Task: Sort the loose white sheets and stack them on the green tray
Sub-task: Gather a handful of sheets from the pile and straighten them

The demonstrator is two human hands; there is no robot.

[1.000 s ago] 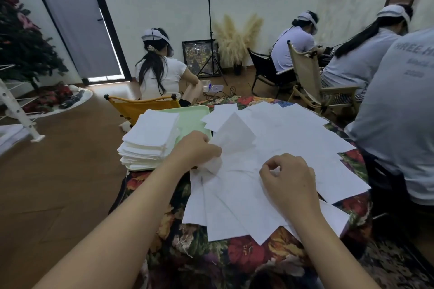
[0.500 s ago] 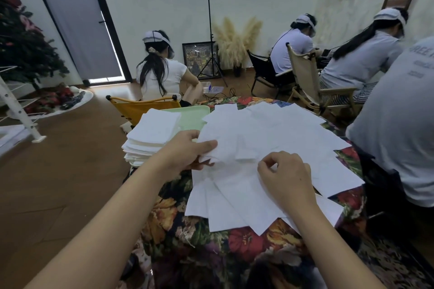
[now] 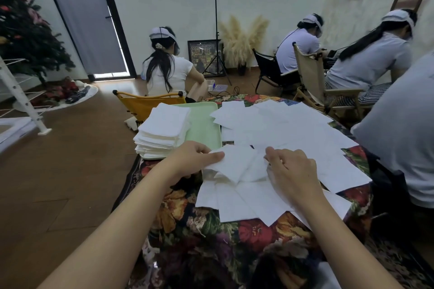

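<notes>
- Here, left hand (image 3: 192, 162) pinching a folded white sheet (image 3: 237, 164) by its near-left corner, thumb on top, lifted slightly off the pile.
- Right hand (image 3: 291, 171) just beside it, fingers curled down onto the same sheet's right edge; actual grip impossible to tell.
- Loose sheets (image 3: 293, 131) fanned across the flowered tablecloth (image 3: 211, 225).
- Neat stack (image 3: 162, 131) on the left part of the green tray (image 3: 204, 124), left of the spread.

No writing, label, brand or number can be read anywhere in this view. The framed picture (image 3: 204, 57) leaning against the far wall shows small rows of marks (too small and blurred to tell whether they are lettering).
</notes>
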